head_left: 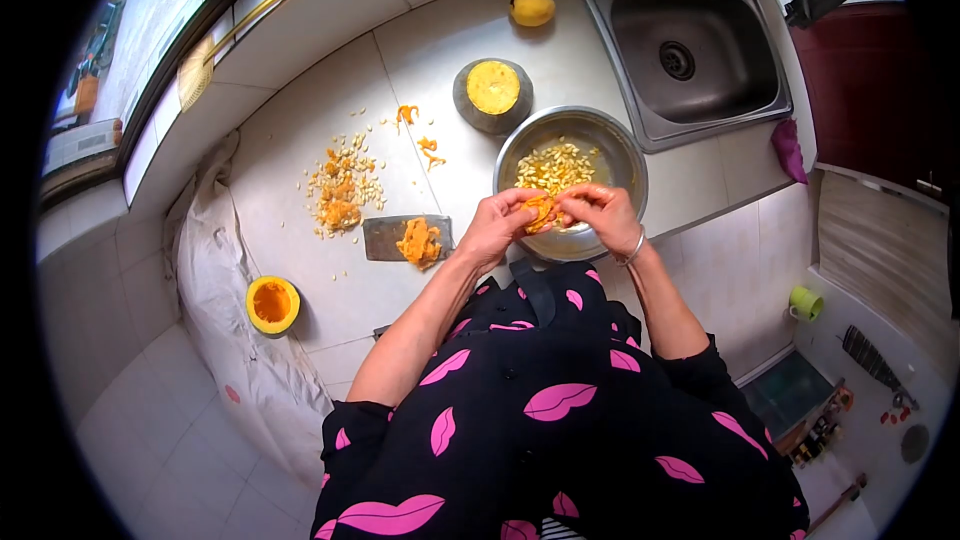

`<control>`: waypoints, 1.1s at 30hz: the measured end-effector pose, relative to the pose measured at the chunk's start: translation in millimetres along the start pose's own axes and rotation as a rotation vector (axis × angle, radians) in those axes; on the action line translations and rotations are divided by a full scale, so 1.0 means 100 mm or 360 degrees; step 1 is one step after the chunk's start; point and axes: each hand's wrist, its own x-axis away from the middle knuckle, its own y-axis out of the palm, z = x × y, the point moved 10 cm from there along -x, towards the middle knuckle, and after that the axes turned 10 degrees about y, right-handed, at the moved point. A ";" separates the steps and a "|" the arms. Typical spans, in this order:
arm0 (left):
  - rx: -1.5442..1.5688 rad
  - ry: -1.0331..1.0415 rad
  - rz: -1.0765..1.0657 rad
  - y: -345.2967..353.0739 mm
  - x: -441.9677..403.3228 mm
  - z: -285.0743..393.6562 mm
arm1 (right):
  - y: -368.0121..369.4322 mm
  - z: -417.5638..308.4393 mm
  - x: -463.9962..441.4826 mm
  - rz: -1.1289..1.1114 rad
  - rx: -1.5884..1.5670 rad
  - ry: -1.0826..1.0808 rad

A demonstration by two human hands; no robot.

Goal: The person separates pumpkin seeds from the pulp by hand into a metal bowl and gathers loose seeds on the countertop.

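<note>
Over the near part of a steel bowl, my left hand and my right hand meet with a clump of orange pumpkin pulp between them. The fingers of both hands are closed on the pulp. Pale pumpkin seeds lie in the bowl below. Left of the bowl, a cleaver blade lies flat with more pulp on it. Farther left is a pile of seeds and pulp on the tiled counter.
A cut pumpkin stands behind the bowl, and a yellow fruit lies at the back. A hollowed pumpkin piece sits at the left by a pale cloth. The steel sink is at the right, with a purple cloth at the counter edge.
</note>
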 end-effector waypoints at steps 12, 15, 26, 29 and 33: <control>-0.0025 -0.0034 -0.0014 -0.07 -0.01 -0.03 | -0.01 0.04 -0.10 0.0020 0.0086 0.0026; 0.0239 -0.0094 -0.0015 -0.08 0.02 -0.03 | 0.02 0.02 -0.09 0.0019 0.0101 0.0038; -0.0597 0.0190 0.0431 -1.21 0.44 0.35 | -0.39 0.24 -0.18 0.0258 0.0060 0.0039; -0.1036 0.0284 0.0546 -1.60 0.64 0.42 | -0.54 0.39 -0.23 0.0348 0.0023 0.0078; -0.1596 0.0344 0.0709 -1.93 0.83 0.45 | -0.59 0.51 -0.27 0.0393 0.0276 0.0115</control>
